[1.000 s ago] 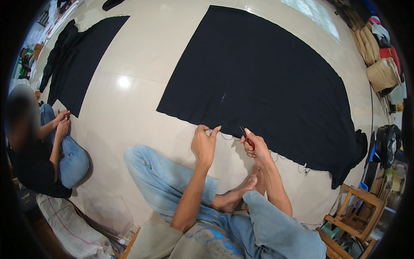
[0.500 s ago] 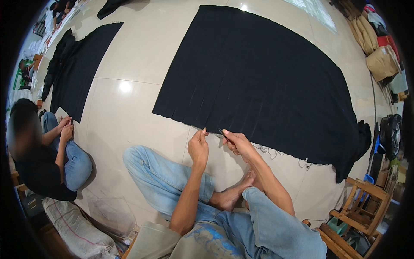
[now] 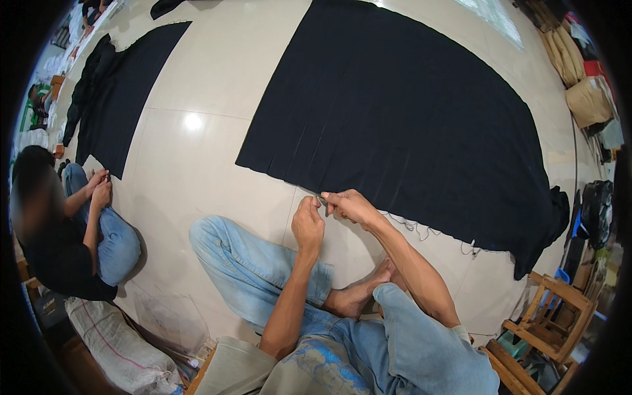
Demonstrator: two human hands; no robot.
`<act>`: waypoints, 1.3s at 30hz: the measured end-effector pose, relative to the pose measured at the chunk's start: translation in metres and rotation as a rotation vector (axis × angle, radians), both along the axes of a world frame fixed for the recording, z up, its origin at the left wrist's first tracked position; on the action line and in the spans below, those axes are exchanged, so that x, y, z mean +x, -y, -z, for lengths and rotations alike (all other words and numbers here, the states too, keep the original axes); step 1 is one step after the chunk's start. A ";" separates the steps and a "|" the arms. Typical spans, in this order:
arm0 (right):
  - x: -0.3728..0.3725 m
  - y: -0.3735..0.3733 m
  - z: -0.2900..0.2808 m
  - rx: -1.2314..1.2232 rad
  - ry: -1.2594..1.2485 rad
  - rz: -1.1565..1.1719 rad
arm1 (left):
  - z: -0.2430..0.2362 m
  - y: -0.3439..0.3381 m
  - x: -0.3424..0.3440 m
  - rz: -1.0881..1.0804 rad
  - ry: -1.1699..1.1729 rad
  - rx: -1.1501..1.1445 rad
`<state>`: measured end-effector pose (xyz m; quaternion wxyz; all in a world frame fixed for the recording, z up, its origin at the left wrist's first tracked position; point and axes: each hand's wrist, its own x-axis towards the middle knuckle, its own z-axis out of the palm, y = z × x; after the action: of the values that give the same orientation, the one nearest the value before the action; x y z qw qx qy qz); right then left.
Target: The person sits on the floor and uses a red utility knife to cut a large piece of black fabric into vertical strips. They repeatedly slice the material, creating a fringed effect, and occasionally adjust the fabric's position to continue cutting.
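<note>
A large black cloth [image 3: 408, 118] lies spread over the floor in front of me, loose threads [image 3: 411, 225] hanging along its near edge. Right at that edge, my left hand [image 3: 307, 222] is closed in a pinch; what its fingertips hold is too small to make out. My right hand [image 3: 352, 207] grips small metal snips [image 3: 326, 205] close beside the left fingertips. The fingers partly hide the snips.
At left, a seated person [image 3: 59, 230] works with both hands at the corner of another black cloth [image 3: 125, 92]. A white woven sack [image 3: 118, 342] lies at lower left. Wooden stools [image 3: 553, 309] stand at lower right, and brown paper bags [image 3: 588, 102] line the right side.
My right hand has moved left with the snips, up to my left hand, which has shifted slightly right and down. The view has tilted a little, so the cloth appears higher.
</note>
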<state>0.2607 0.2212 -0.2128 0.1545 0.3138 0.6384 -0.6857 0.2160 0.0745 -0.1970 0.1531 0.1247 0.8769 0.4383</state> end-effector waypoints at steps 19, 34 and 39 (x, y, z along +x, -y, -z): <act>0.004 -0.009 0.000 0.172 -0.067 -0.025 | 0.010 -0.001 0.003 -0.022 -0.204 0.192; 0.105 -0.038 -0.059 -0.228 -0.038 0.630 | -0.009 -0.043 0.013 -0.067 0.103 -0.084; 0.090 -0.026 -0.076 -0.222 -0.039 0.570 | 0.000 -0.040 0.010 -0.026 0.113 -0.111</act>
<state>0.3512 0.2468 -0.1366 -0.0231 0.4484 0.4486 -0.7728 0.2264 0.1143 -0.1969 0.2034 0.0795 0.8912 0.3975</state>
